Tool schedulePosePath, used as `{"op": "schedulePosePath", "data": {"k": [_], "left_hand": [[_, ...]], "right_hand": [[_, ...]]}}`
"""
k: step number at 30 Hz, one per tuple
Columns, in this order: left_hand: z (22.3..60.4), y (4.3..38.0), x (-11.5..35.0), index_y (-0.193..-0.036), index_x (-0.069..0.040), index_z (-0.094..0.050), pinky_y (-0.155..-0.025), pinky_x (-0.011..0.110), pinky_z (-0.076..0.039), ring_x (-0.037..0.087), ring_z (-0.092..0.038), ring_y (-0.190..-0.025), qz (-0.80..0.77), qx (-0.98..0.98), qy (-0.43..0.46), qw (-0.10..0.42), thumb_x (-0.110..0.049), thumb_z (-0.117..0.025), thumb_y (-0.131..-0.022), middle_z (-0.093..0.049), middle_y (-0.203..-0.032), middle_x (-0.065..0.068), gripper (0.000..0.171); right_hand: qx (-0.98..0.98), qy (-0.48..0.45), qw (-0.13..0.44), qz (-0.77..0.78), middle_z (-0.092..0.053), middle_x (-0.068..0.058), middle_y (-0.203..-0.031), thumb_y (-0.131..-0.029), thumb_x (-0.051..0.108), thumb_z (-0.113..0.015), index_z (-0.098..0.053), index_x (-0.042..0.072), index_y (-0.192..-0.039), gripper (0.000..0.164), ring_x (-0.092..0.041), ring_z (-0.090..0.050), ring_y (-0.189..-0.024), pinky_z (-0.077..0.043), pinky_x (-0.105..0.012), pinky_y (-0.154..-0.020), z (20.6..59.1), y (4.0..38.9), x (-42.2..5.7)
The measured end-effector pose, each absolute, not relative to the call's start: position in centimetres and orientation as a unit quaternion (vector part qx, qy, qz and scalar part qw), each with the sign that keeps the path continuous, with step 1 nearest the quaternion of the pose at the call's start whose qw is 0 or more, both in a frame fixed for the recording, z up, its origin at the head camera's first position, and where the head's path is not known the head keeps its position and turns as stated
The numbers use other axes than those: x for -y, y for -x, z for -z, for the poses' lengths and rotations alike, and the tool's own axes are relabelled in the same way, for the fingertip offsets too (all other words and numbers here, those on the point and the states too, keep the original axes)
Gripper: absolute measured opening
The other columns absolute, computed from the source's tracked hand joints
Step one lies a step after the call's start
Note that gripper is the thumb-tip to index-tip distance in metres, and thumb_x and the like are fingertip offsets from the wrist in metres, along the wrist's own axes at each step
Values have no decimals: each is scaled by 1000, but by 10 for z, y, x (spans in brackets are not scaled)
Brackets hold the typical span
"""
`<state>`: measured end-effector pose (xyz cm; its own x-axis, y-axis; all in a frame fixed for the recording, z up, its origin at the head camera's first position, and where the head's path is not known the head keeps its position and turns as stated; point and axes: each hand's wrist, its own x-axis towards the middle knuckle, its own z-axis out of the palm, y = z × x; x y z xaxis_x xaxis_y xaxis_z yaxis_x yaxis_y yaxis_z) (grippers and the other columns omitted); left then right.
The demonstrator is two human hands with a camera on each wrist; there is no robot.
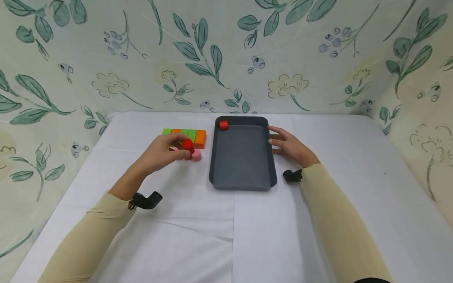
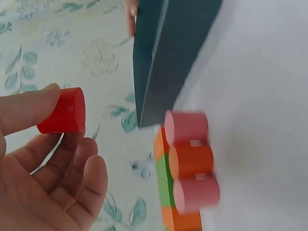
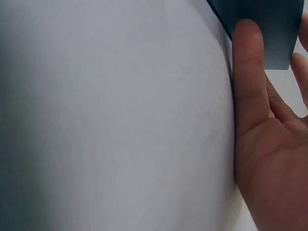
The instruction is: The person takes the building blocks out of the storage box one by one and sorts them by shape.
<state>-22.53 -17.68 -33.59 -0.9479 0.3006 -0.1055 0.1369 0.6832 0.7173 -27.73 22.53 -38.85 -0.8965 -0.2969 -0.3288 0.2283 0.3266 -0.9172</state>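
Observation:
My left hand pinches a red cylinder block between thumb and fingers, held up over the table left of a dark grey tray. In the left wrist view the red cylinder's flat end shows, and below the hand's work stand two pink cylinders and an orange cylinder in a row. One pink cylinder shows beside my fingers in the head view. My right hand has its fingers stretched out against the tray's right wall. Another red block lies in the tray's far left corner.
Behind the cylinders, green and orange blocks form a row, partly hidden by my left hand. A white cloth covers the table, with a crease down its middle. Leaf-patterned fabric hangs behind and at both sides.

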Motion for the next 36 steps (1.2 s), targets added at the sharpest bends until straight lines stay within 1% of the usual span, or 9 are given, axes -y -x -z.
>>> {"op": "schedulePosePath", "data": {"k": [4, 8, 14, 19, 23, 26, 29, 33, 36], "left_hand": [[335, 218, 204, -133, -11, -58, -89, 39, -54, 30, -57, -114, -355, -925, -102, 89, -26, -65, -94, -64, -123, 13, 43], [335, 214, 221, -140, -10, -52, -92, 43, -56, 34, -55, -119, -355, -928, -81, 81, -27, -63, -96, -59, -132, 16, 48], [339, 212, 235, -143, -11, -48, -89, 32, -53, 33, -51, -122, -404, -909, -34, 90, -27, -64, -96, -55, -135, 17, 52], [348, 213, 241, -142, -10, -48, -90, 34, -53, 31, -53, -116, -421, -902, -3, 98, -27, -64, -96, -54, -135, 17, 51], [356, 214, 243, -143, -8, -47, -86, 26, -52, 30, -54, -112, -435, -894, 19, 104, -26, -64, -96, -55, -137, 18, 53], [359, 215, 242, -144, -7, -47, -81, 20, -50, 30, -54, -113, -440, -892, 28, 104, -27, -63, -96, -54, -137, 19, 54], [362, 216, 242, -143, -6, -47, -79, 16, -49, 31, -54, -114, -445, -889, 36, 103, -26, -63, -96, -53, -138, 20, 53], [365, 218, 243, -145, -6, -44, -78, 15, -48, 32, -51, -119, -458, -880, 53, 116, -25, -61, -97, -50, -141, 20, 54], [368, 220, 242, -147, -8, -42, -83, 19, -50, 33, -48, -123, -457, -878, 62, 128, -25, -61, -97, -47, -145, 20, 56]], "right_hand": [[-782, 19, 225, 581, -15, -17, -167, -103, 13, -49, -14, 21, -160, 68, -37, -26, -151, -34, -53, -118, 389, 277, -225], [-786, 17, 219, 578, -15, -15, -167, -103, 15, -49, -13, 25, -161, 68, -36, -25, -152, -34, -54, -118, 404, 286, -230], [-783, 20, 222, 580, -14, -17, -167, -103, 13, -49, -13, 22, -161, 68, -37, -24, -152, -34, -54, -119, 392, 278, -226], [-779, 22, 224, 585, -15, -18, -166, -103, 12, -48, -13, 19, -160, 68, -38, -24, -152, -33, -55, -118, 390, 277, -225], [-780, 23, 219, 585, -15, -18, -166, -103, 13, -49, -13, 22, -161, 68, -38, -24, -152, -34, -55, -118, 398, 282, -227], [-778, 19, 216, 590, -15, -15, -167, -103, 16, -50, -14, 26, -160, 68, -35, -24, -152, -34, -54, -118, 406, 286, -230], [-776, 19, 212, 593, -16, -12, -167, -103, 18, -50, -15, 29, -160, 68, -33, -25, -152, -35, -53, -118, 411, 289, -233], [-776, 23, 211, 593, -17, -12, -167, -103, 19, -51, -16, 29, -160, 67, -33, -26, -152, -35, -52, -118, 413, 290, -233], [-780, 20, 211, 589, -17, -12, -167, -103, 19, -51, -16, 29, -160, 67, -33, -27, -151, -35, -52, -118, 413, 290, -233]]}}
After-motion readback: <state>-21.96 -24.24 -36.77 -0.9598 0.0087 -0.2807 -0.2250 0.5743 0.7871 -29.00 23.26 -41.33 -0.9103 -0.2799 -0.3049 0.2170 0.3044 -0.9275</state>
